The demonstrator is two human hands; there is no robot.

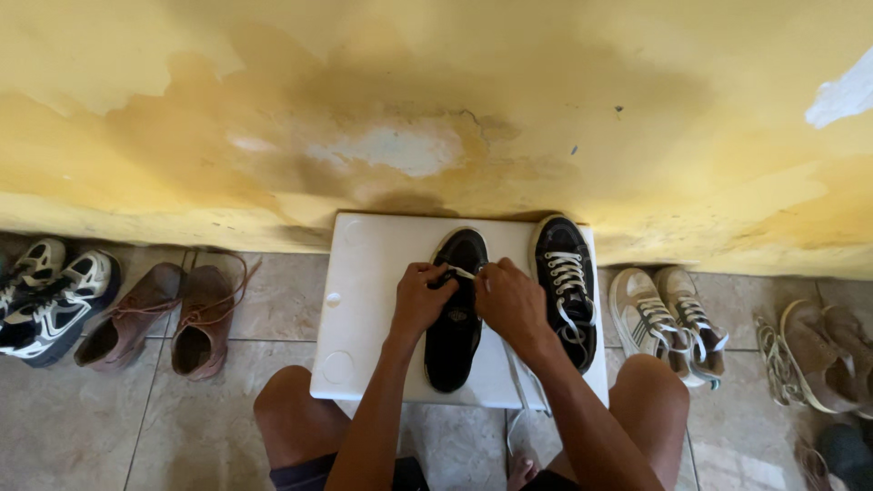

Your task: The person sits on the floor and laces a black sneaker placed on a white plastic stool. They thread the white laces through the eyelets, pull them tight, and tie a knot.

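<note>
Both hands work over one shoe: the left hand (420, 295) is curled closed, fingers pinching the white lace (462, 271), and the right hand (511, 300) is likewise closed on that lace from the other side. Behind them rises the stained yellow wall (436, 109). A white board (364, 309) rests between the person's knees. The black shoe (453, 341) lies at its centre, toe toward the wall. A second black shoe (566, 286), already laced, sits just beside it, on the right.
</note>
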